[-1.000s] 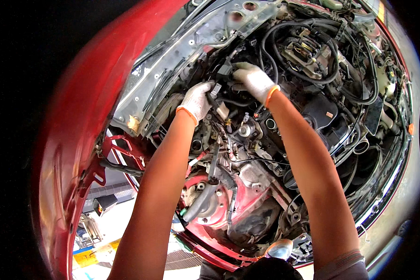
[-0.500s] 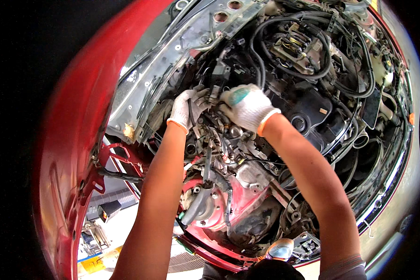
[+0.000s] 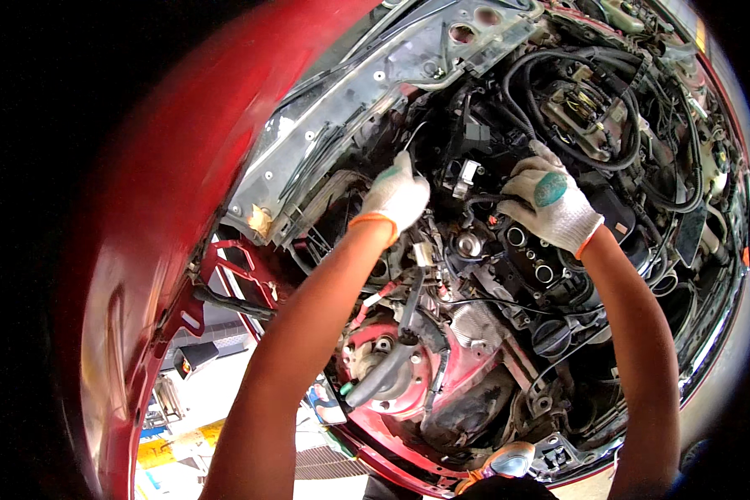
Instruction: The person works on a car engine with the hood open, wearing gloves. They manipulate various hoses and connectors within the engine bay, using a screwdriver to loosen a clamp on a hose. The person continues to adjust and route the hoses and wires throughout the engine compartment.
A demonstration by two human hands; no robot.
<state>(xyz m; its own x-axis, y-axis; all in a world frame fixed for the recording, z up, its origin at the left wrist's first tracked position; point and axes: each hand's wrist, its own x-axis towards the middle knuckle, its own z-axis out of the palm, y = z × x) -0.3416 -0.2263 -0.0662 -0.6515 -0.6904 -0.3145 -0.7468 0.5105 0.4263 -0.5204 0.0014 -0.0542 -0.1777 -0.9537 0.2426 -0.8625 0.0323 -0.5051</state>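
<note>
Both my hands wear white knit gloves with orange cuffs and reach into the engine bay of a red car. My left hand (image 3: 396, 198) has its fingers closed at the lower end of a thin pale cable (image 3: 421, 132), close to the firewall side. My right hand (image 3: 552, 202) is over the engine, its fingers curled around a black hose (image 3: 485, 199) that runs left from the glove. Between the hands sits a small silvery metal part (image 3: 468, 173). A round metal fitting (image 3: 468, 244) lies below it. The right palm and fingertips are partly hidden.
The raised red hood (image 3: 167, 225) rises along the left. Thick black hoses (image 3: 633, 137) loop at the upper right. A black engine cover (image 3: 621, 229) lies beside my right wrist. The pink strut tower (image 3: 408, 387) and an orange-rimmed lamp (image 3: 508, 458) are nearer me.
My hands have moved apart: the right has shifted right, to the black hose, while the left stays near the firewall. The whole view has shifted, and more of the engine top shows between my arms.
</note>
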